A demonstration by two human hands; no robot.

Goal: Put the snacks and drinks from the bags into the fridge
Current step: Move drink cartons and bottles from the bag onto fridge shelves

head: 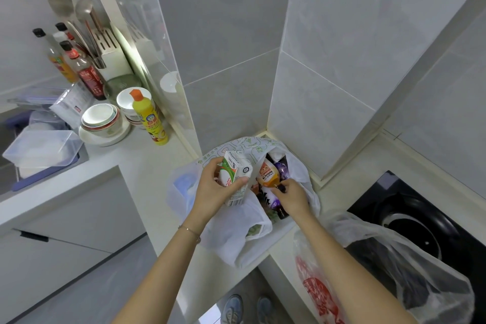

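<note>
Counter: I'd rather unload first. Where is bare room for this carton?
Bare counter lies between the yellow bottle and the white bag; a strip runs between bag and hob. Crowded by the bowls and sauce bottles.

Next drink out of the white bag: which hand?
Right hand, likely: its fingers pinch the dark cap of a bottle in the white bag. Left hand is full, gripping the carton.

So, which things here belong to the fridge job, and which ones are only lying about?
For the job: drink carton in the left hand; dark bottle gripped by the right hand; orange-label bottle; white bag; red-print bag.
Lying about: yellow dish soap bottle; stacked bowls; sauce bottles; knife block; clear plastic container; stove.
</note>
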